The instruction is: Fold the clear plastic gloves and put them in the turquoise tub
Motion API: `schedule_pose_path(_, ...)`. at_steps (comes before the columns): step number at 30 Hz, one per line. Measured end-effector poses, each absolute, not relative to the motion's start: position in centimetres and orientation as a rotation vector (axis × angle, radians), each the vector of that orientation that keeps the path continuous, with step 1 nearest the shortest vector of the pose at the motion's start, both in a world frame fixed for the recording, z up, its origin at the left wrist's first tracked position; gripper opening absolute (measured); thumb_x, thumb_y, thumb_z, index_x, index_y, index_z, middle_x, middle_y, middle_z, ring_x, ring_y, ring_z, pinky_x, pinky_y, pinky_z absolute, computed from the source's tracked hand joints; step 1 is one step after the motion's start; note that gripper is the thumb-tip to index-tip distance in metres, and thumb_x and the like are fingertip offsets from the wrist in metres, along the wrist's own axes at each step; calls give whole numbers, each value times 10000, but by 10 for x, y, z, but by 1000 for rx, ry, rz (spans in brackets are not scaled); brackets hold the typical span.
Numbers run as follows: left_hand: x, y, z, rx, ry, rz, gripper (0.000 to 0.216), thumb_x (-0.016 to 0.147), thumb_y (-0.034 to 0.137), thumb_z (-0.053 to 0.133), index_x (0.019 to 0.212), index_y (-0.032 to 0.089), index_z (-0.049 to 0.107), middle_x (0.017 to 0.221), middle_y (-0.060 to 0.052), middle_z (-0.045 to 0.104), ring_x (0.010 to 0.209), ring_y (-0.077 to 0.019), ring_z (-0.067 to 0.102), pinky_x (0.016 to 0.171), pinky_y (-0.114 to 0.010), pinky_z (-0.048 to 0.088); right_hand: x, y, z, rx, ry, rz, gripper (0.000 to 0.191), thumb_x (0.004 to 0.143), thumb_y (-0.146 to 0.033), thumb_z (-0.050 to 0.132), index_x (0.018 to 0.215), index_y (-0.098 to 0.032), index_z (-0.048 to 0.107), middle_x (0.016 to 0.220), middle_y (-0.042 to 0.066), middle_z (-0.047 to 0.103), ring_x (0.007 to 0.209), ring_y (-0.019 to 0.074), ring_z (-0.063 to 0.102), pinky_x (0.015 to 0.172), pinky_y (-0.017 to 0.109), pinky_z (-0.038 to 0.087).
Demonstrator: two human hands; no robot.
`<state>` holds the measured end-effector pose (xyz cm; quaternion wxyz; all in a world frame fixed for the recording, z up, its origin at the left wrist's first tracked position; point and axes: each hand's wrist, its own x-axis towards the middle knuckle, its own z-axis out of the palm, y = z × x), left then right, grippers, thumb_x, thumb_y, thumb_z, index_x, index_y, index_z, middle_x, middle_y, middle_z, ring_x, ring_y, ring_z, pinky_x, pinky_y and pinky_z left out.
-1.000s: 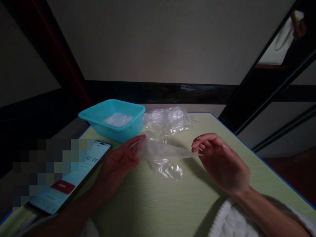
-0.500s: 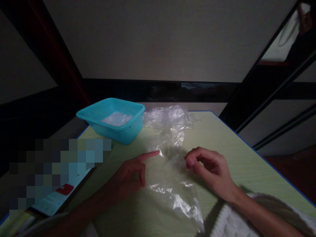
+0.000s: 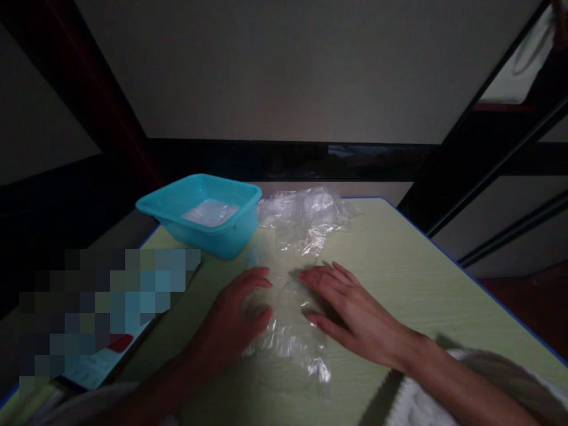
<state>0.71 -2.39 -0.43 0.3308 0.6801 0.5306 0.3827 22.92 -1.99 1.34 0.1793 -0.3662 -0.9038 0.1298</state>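
As the pale table [image 3: 399,248] spreads before us, the turquoise basin [image 3: 239,232] stands at its far left, with crumpled plastic [image 3: 315,210] just beside it. Nearer, a clear bag [image 3: 284,337] lies in the middle, between and partly beneath our hands. A second ago we have film raised between them; now it lies low on the tabletop, which we read as a turn to working against the surface. Our right hand [image 3: 361,316] stretches its fingers over the bag, thumb well apart; our left hand [image 3: 226,313] arches at the bag's other side, thumb and fingertips parted. We pinch nothing visibly, and cannot tell how firmly either presses.
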Motion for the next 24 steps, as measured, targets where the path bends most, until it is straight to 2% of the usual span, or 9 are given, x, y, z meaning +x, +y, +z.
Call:
schedule_pose_path(4, 7, -29, -9, 1885, 1405, 967, 411, 627, 143, 574, 1033, 207, 582, 1325, -94, 493, 1245, -289, 431, 1060, -467, 313, 227, -19, 11, -1055, -2515, 425, 446, 861, -239, 506, 1290, -142, 426, 1245, 112, 556, 1183, 239, 459, 1070, 499, 250)
schedule_pose_path(10, 11, -35, -9, 1958, 1298, 898, 582, 646, 112, 540, 1209, 250, 482, 1382, -67, 441, 1282, -289, 390, 1086, -460, 301, 224, -10, 6, -966, -2430, 454, 362, 864, -131, 460, 1223, -165, 494, 1143, 86, 605, 1048, 203, 523, 945, 410, 400)
schedule_pose_path(14, 14, -36, -7, 1939, 1250, 882, 634, 624, 105, 539, 1229, 283, 474, 1378, -35, 451, 1284, -282, 391, 1091, -449, 294, 226, -7, 5, -903, -2410, 332, 222, 859, -118, 441, 952, -171, 636, 1000, 69, 665, 925, 206, 561, 858, 408, 426)
schedule_pose_path(16, 14, -34, -5, 1875, 1266, 914, 621, 607, 105, 535, 1203, 275, 503, 1369, -36, 462, 1286, -283, 388, 1094, -457, 278, 228, -6, 6, -884, -2391, 270, 210, 852, -124, 445, 810, -185, 642, 918, 51, 680, 879, 200, 573, 875, 424, 404)
schedule_pose_path(19, 12, -30, -2, 1747, 1349, 960, 577, 599, 106, 512, 1161, 232, 531, 1361, -61, 465, 1284, -282, 389, 1090, -470, 265, 233, -5, 10, -935, -2351, 206, 217, 820, -105, 439, 734, -210, 607, 882, 23, 676, 868, 193, 573, 948, 469, 338)
schedule_pose_path(24, 6, -23, 0, 1670, 1472, 1030, 557, 572, 112, 490, 1122, 190, 537, 1325, -75, 492, 1264, -296, 409, 1081, -469, 270, 245, 1, 15, -1154, -2331, 18, 231, 672, -28, 419, 645, -197, 573, 952, 65, 645, 905, 229, 554, 958, 560, 292)
